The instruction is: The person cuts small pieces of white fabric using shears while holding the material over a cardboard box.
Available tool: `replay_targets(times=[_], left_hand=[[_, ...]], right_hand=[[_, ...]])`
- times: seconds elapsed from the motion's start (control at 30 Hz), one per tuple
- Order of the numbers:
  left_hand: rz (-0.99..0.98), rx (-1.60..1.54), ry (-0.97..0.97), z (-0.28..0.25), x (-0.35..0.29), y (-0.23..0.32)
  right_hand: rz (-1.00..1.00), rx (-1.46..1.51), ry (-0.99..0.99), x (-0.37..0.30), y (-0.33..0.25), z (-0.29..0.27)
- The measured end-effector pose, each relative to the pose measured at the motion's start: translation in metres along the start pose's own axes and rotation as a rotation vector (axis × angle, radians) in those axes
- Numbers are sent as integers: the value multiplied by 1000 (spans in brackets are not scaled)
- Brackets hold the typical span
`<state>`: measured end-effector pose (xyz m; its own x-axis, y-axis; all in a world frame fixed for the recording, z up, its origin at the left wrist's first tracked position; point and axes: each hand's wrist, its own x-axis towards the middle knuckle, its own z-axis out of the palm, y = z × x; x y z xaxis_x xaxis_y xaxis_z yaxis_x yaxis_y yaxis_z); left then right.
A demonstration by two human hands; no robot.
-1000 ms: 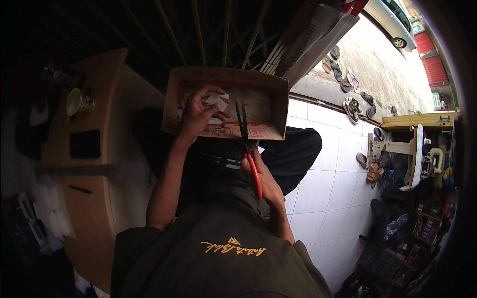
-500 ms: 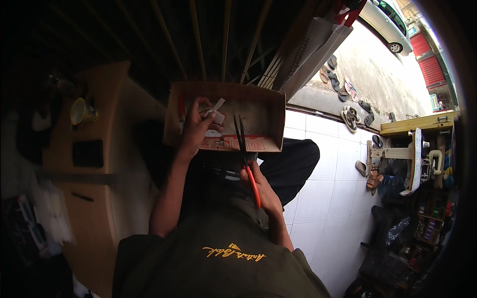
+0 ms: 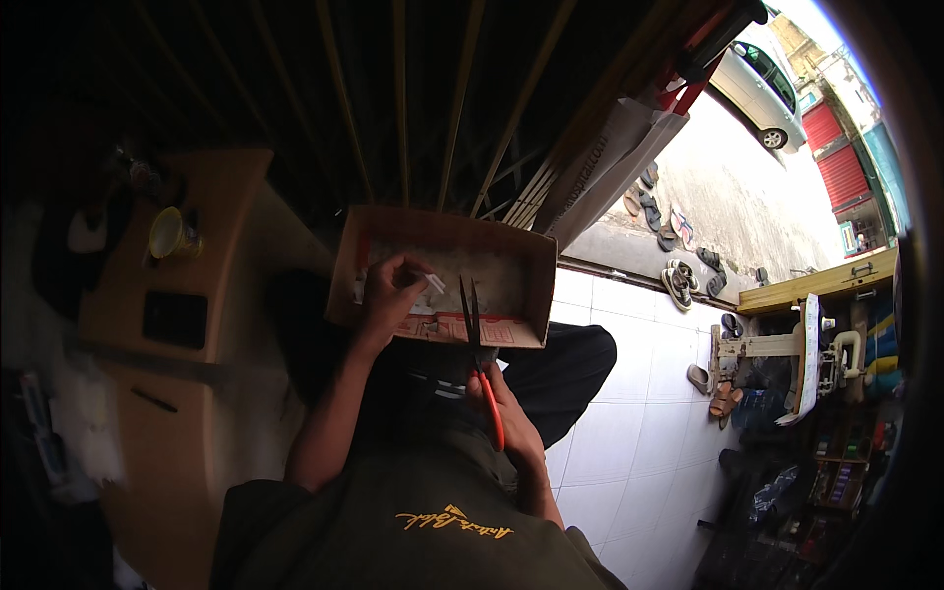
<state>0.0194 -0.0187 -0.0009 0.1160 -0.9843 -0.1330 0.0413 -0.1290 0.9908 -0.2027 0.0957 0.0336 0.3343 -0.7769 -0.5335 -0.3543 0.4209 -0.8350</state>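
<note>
Seen from the head camera, a person's left hand (image 3: 391, 297) pinches a small white slip (image 3: 435, 283) between its fingers over an open cardboard box (image 3: 540, 295). The right hand (image 3: 513, 409) wraps its fingers around red-handled scissors (image 3: 479, 356), the parted blades crossing the box's near edge. Gaps separate the blades from the slip and the box's right wall; white floor tiles (image 3: 615, 428) stretch rightward.

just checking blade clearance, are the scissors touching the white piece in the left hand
Apart: the head view shows a gap, with the inside of the cardboard box visible between the open scissors and the white piece in the left hand.
</note>
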Motion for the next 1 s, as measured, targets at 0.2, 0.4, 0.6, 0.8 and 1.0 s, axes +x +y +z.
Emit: replay_targets(times=[0.2,0.4,0.6,0.8,1.0], left_hand=[[3,-109,-22,-4,0,2],[-9,-256,-43,-4,-1,9],[-24,-239,-36,-4,0,6],[25,-295,-39,-2,-1,8],[43,-288,-94,-4,1,-2]], right_hand=[[35,-62,10,1,-8,-3],[-18,-52,35,-3,-16,0],[-5,-69,31,-3,-13,-1],[-40,-45,18,-1,-9,-2],[-26,-31,22,0,-6,0]])
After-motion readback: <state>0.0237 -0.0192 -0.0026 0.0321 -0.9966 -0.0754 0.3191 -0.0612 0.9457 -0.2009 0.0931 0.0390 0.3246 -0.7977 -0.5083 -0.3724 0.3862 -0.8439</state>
